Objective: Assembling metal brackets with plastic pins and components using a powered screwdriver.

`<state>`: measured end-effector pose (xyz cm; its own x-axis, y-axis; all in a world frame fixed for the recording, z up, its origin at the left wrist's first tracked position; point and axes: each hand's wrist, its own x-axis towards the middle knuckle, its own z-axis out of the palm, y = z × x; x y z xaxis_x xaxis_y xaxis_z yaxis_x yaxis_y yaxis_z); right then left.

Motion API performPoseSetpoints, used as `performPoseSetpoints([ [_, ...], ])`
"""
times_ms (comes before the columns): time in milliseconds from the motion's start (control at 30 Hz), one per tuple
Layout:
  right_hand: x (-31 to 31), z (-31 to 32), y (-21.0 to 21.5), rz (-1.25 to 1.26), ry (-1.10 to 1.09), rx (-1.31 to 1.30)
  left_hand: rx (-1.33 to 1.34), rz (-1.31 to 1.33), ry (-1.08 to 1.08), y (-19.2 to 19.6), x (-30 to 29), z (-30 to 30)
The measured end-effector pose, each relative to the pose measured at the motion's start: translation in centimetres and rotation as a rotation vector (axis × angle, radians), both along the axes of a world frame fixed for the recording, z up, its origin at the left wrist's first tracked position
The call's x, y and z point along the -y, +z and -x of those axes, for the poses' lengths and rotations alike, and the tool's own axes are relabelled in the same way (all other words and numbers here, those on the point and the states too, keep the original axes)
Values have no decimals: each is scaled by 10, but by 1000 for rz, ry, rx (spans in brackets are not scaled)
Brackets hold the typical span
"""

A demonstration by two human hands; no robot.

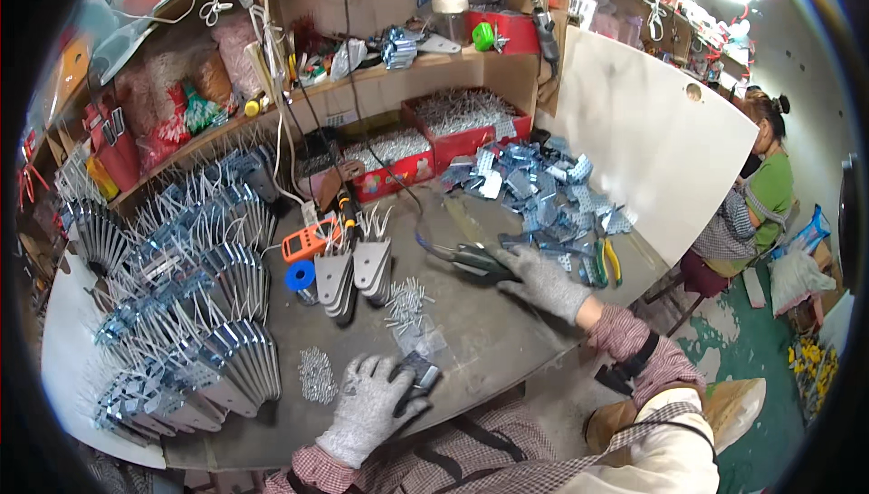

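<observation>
Near the table's front edge my left hand (369, 413), in a grey glove, is closed around a small dark metal bracket (422, 380). Farther right, my gloved right hand (548, 284) has its fingers at the handle end of a dark, long-handled tool (480, 263); the exact kind of tool is unclear. Clear flat pieces (422, 340) lie just beyond the left hand. Beside them are a heap of small metal pins (409, 302) and a pile of tiny fasteners (317, 375). Yellow-and-green-handled pliers (607, 263) rest to the right.
Stacked metal assemblies with white wires (195, 304) fill the left side. Behind my hands stand flat metal plates (371, 268), an orange meter (310, 239) and a blue spool (300, 277). Red boxes of fasteners (389, 177) and loose blue brackets (534, 186) lie farther back. A person (765, 186) sits right.
</observation>
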<state>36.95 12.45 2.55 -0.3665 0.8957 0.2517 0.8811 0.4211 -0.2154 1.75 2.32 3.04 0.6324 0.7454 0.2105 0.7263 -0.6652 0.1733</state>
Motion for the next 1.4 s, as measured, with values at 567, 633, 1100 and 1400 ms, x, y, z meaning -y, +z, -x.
performPoseSetpoints([
  [567,-207,3,-14,-35,-327,235,774,-617,901,18,82,101],
  [633,-220,-27,-12,-120,-365,260,936,-658,1069,15,75,110],
  [1100,-34,58,15,-303,-155,159,1127,-351,1096,-95,101,162],
  [1400,86,271,-1,595,657,-639,1605,304,808,-82,94,190],
])
